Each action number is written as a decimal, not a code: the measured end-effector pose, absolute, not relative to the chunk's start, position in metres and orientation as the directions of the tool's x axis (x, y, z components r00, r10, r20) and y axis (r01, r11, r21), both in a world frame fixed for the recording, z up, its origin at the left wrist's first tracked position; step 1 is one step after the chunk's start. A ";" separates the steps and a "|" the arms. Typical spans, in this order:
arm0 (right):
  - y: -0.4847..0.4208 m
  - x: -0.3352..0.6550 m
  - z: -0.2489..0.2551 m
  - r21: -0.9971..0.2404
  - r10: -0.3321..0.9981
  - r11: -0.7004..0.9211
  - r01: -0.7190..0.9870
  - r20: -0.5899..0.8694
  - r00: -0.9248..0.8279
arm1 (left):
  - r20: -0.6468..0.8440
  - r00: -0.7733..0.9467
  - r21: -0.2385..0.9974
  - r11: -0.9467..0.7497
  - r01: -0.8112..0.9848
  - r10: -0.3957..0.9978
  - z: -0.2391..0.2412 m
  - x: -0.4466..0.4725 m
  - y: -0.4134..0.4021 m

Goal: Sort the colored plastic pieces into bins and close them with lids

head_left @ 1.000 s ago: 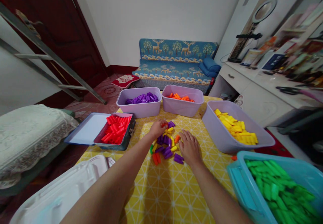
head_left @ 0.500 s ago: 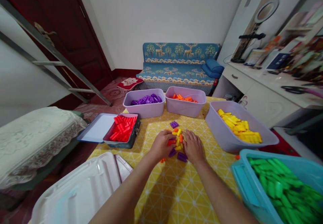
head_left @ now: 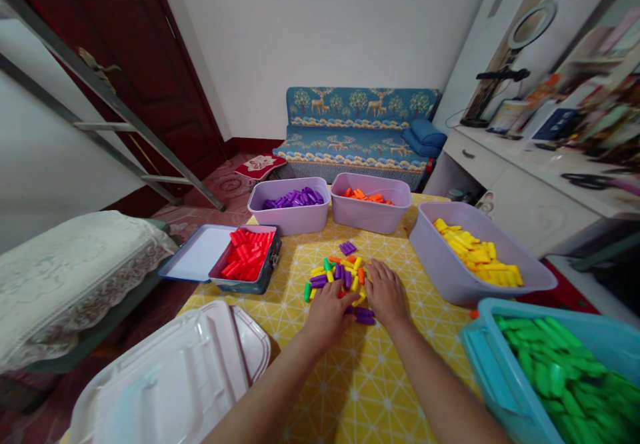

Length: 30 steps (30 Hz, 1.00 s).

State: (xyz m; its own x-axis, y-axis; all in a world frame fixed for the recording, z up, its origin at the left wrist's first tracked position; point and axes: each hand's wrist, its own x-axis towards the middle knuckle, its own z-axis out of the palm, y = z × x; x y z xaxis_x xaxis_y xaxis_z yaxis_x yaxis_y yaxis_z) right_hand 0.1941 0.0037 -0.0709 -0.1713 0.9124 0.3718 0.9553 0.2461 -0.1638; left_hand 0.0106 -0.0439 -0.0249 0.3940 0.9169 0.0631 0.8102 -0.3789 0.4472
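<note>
A mixed pile of small plastic tube-like pieces (head_left: 337,275) in yellow, purple, orange and green lies on the yellow patterned cloth. My left hand (head_left: 329,312) rests on the near side of this pile, its fingers stretched out over several pieces. What lies beneath its palm is hidden. My right hand (head_left: 386,292) is spread flat along the pile's right edge, with its fingertips beside yellow and orange pieces. Just beyond the pile sits a small row of purple pieces (head_left: 347,248). More purple pieces (head_left: 365,316) lie between my hands.
Around the table stand a tin of red pieces (head_left: 270,267), a lilac bin of purple ones (head_left: 293,219), another of orange ones (head_left: 370,216), a bin of yellow ones (head_left: 440,271) and a blue bin of green ones (head_left: 493,357). White lids (head_left: 165,377) lie front left.
My left hand has shifted toward me across the pile, uncovering green, yellow and purple pieces on its far left side. My right hand stays at the right edge.
</note>
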 end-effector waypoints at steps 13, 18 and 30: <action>0.004 0.194 -0.069 -0.165 0.914 0.244 0.956 0.368 -0.170 | 0.199 0.387 0.547 -0.430 0.719 0.900 -0.036 0.006 -0.040; 0.003 0.193 -0.068 -0.178 0.916 0.242 0.954 0.365 -0.164 | 0.158 0.390 0.566 -0.406 0.717 0.907 -0.026 0.003 -0.030; 0.003 0.193 -0.069 -0.186 0.917 0.229 0.956 0.370 -0.148 | 0.064 0.426 0.380 -0.417 0.826 0.902 0.012 -0.009 -0.017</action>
